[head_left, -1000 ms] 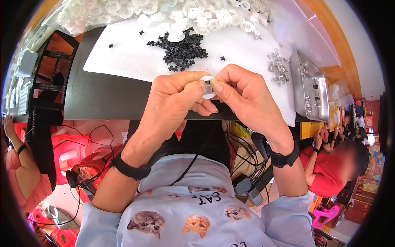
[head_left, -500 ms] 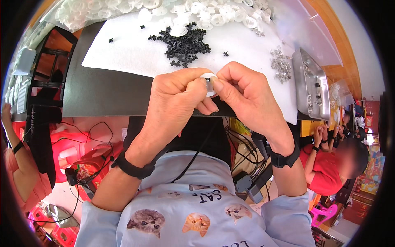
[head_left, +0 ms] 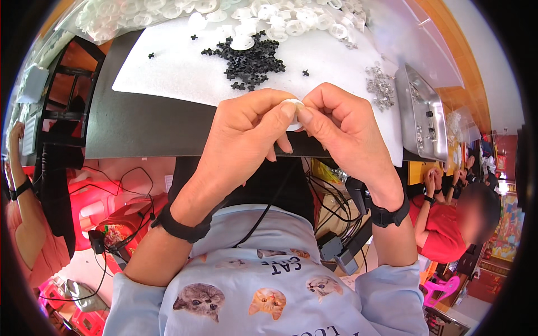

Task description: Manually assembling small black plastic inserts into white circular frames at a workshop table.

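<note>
Between both hands, over the table's near edge, I hold a small round white plastic part. My left hand pinches it from the left, thumb pressed on its upper side. From the right, my right hand grips it with thumb and forefinger, and the two thumbs nearly meet. The fingers cover most of the part, so its middle is hidden. Beyond my hands lies a heap of small black cross-shaped pieces on a white sheet.
White plastic parts are piled along the far side. Small clear or metallic pieces lie at the right, beside a metal tray. Cables hang below the table edge. A person in red sits at the right.
Both thumbs have come closer together over the white part, covering the dark piece and opening seen in it before. My left hand has shifted slightly right.
</note>
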`<state>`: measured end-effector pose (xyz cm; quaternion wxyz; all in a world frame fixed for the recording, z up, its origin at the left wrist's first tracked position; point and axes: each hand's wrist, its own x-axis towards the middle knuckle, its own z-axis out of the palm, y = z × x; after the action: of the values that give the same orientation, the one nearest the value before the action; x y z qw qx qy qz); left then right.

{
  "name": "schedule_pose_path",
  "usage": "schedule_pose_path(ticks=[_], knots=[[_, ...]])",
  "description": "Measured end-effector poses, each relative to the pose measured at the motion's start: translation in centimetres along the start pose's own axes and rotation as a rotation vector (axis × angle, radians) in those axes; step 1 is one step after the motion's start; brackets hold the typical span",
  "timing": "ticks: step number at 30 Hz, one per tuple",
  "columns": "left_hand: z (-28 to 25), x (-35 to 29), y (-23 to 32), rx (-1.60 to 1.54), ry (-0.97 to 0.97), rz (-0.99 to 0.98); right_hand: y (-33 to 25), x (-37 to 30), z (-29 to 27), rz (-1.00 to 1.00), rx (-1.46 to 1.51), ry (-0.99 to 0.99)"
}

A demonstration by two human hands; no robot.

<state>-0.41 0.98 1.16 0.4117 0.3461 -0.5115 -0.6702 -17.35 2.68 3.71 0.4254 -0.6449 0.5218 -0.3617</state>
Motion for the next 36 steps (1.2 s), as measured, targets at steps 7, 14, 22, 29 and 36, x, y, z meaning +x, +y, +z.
schedule_pose_path(ticks=[7,14,22,29,36], knots=[[1.1,0.0,-1.5,0.173,0.096,0.088,1.1,-0.3,0.6,-0.032,-0.063,0.021],[1.1,0.0,-2.0,0.469,0.157,0.151,1.5,0.0,1.1,-0.093,-0.126,0.063],[1.3,-0.1,-2.0,0.366,0.194,0.144,1.4,-0.1,1.3,-0.092,-0.143,0.059],[1.3,0.0,-2.3,0.341,0.257,0.191,1.2,0.0,1.4,-0.105,-0.138,0.055],[1.2,-0.1,-2.0,0.353,0.266,0.198,0.9,0.1,1.0,-0.065,-0.119,0.032]])
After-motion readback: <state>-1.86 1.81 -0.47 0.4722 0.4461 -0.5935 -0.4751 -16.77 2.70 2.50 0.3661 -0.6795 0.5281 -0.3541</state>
